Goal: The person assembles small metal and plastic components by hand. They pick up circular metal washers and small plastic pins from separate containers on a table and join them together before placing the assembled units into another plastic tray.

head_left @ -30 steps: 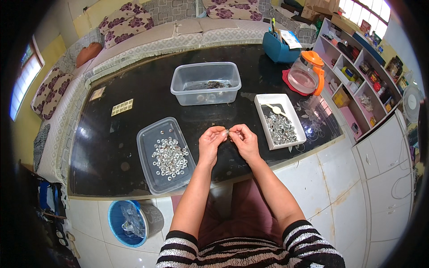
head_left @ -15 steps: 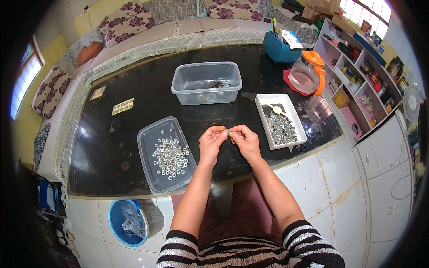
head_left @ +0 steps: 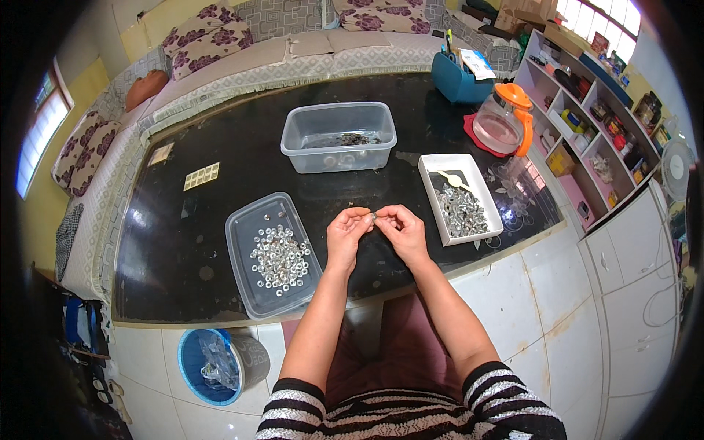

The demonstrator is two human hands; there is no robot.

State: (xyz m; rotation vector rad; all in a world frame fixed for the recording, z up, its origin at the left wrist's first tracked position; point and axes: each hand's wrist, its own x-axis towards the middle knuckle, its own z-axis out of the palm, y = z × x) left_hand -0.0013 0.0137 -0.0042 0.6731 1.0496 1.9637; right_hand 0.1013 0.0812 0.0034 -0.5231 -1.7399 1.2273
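The grip of the left hand (head_left: 347, 236) and that of the right hand (head_left: 404, 233) met at the fingertips, and together they were pinching one small metallic piece (head_left: 374, 217) (its exact form I could not tell, because the fingers covered most of it). This piece was over the near part of the black counter (head_left: 183, 257), between two containers. To the left of the hands lay a shallow clear tray (head_left: 244, 227), on which many small shiny rings (head_left: 279, 258) were spread. To the right stood a white box (head_left: 483, 183), and it contained a heap of metal parts (head_left: 462, 213) and a pale spoon (head_left: 455, 180). Farther away, beyond the hands, stood a clear tub (head_left: 337, 162) with some dark pieces (head_left: 359, 138) inside.
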